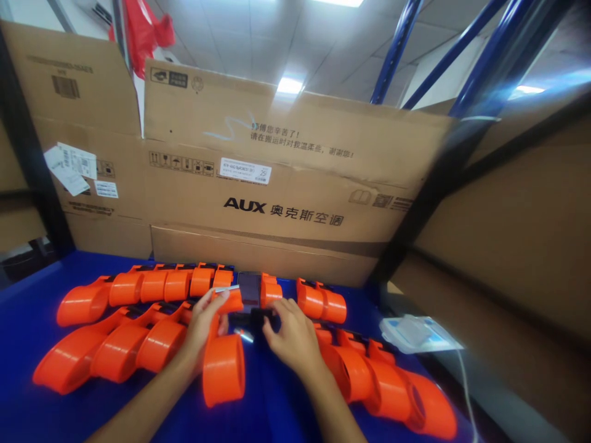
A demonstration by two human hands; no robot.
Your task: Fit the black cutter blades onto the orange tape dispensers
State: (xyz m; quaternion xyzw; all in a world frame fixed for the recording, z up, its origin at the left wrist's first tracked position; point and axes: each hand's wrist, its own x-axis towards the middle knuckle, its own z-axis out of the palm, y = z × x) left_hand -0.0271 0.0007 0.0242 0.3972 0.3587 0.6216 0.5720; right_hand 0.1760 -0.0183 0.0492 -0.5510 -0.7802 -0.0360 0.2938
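Note:
My left hand (205, 323) grips an orange plastic part (225, 363) with a wide round mouth, fingers curled over its narrow upper end. My right hand (290, 337) is closed on a small black piece (252, 320) at that same end. A dark rectangular device (249, 289) stands just behind my fingers. Rows of the same orange parts lie on the blue table: a far left row (138, 289), a near left row (111, 351), a far right pair (321, 301) and a near right row (388, 384).
Large AUX cardboard boxes (286, 184) wall off the back of the blue table (28, 314), and more cardboard (508, 246) stands to the right. A white and blue packet (415, 333) with a white cord lies at the right edge. Blue rack beams rise above.

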